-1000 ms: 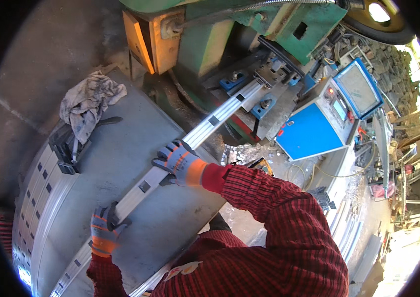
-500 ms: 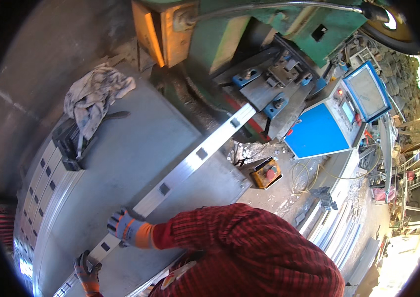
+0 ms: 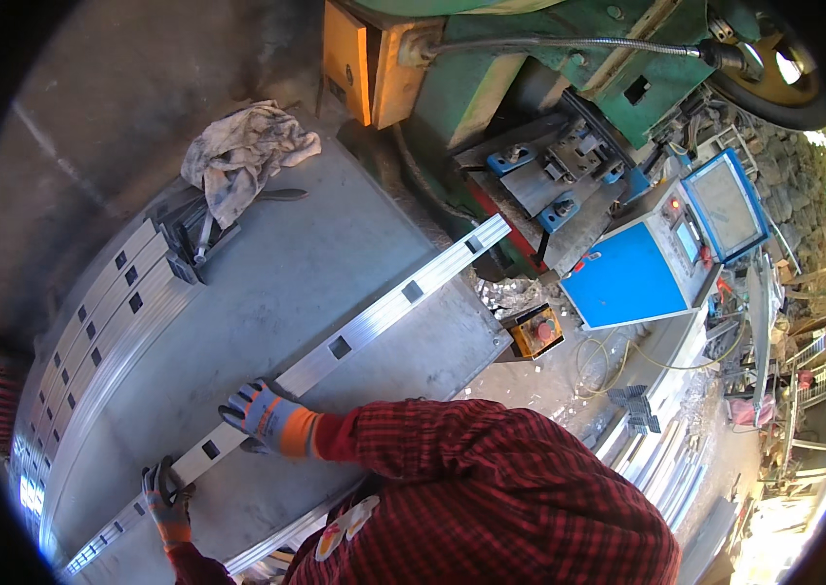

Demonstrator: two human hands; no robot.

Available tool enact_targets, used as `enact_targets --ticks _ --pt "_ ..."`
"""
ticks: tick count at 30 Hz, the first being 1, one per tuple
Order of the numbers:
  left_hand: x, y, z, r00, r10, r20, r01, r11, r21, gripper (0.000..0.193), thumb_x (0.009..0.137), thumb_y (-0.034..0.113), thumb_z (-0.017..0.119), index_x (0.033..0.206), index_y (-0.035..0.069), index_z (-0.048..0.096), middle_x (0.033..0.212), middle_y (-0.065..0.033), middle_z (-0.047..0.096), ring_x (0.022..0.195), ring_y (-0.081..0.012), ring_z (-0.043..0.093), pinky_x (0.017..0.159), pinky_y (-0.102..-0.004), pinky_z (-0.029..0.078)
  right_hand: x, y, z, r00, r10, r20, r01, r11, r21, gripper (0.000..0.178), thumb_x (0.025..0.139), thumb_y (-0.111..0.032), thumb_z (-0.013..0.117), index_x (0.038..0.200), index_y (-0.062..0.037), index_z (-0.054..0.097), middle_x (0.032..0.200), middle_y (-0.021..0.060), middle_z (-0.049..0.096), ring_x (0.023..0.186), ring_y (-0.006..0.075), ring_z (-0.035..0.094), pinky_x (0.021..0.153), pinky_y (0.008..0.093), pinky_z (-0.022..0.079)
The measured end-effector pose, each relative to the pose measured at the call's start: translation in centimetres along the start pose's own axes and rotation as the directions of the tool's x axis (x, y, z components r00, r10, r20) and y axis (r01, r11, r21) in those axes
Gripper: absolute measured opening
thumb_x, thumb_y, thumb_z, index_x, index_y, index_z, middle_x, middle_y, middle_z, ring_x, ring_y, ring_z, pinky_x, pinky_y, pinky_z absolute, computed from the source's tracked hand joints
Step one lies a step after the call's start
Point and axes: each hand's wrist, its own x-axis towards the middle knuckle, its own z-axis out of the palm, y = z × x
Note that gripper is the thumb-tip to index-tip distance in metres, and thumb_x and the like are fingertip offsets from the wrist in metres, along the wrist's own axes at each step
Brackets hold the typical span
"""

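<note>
A long, silvery metal bar [image 3: 374, 322] with square holes runs diagonally over a grey metal table [image 3: 267, 249]. Its far end points at a green press [image 3: 491, 73] and stops short of the press's die bed [image 3: 569, 161]. My right hand [image 3: 267, 414], in a grey and orange glove, is closed around the bar near its middle. Closer to the near end, my left hand [image 3: 167, 495] grips the same bar in a matching glove. Some fingers of both hands are hidden behind the bar.
Several similar holed bars [image 3: 111, 312] lie stacked along the table's left side. A stained rag [image 3: 247, 161] rests at the table's far left. Right of the table are a small box with a red button [image 3: 539, 333] and a blue control cabinet [image 3: 624, 278].
The bar's far end has drawn back from the press's die bed, leaving a gap. Both hands still hold the bar. The whole view has shifted somewhat.
</note>
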Motion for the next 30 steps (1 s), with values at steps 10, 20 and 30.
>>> enact_targets --ticks 10,20,30 --pt "-3.4 1.5 1.2 0.979 0.148 -0.137 -0.071 0.890 0.450 0.074 0.074 0.001 0.069 0.145 0.010 0.050 0.147 -0.0152 0.048 0.141 -0.0340 0.036 0.119 -0.0462 0.024 -9.5 6.3 -7.2 0.962 0.273 -0.019 -0.273 0.962 0.002 0.056 0.089 -0.046 0.059 0.134 -0.0123 0.057 0.135 0.0127 0.053 0.129 0.0339 0.045 0.114 0.0566 0.025" --pt "2.1 24.2 19.7 0.755 0.637 -0.156 -0.607 0.768 0.204 0.049 0.095 0.013 0.055 0.140 -0.003 0.048 0.142 -0.0220 0.051 0.133 -0.0427 0.045 0.113 -0.0518 0.032 -20.2 7.9 -7.7 0.817 0.287 -0.500 -0.001 0.867 0.498 0.038 0.088 -0.025 0.061 0.124 -0.0121 0.060 0.134 0.0133 0.054 0.130 0.0367 0.045 0.114 0.0526 0.030" --pt "-3.4 43.7 32.9 0.507 0.838 0.200 -0.780 0.545 -0.308 0.029 0.094 0.011 0.057 0.120 -0.001 0.063 0.112 -0.0177 0.067 0.107 -0.0368 0.062 0.100 -0.0460 0.044 -65.2 15.9 -13.0 -0.019 0.691 -0.723 -0.922 0.267 0.280 0.033 0.086 -0.020 0.069 0.118 -0.0126 0.067 0.103 0.0159 0.069 0.094 0.0375 0.065 0.080 0.0440 0.052"
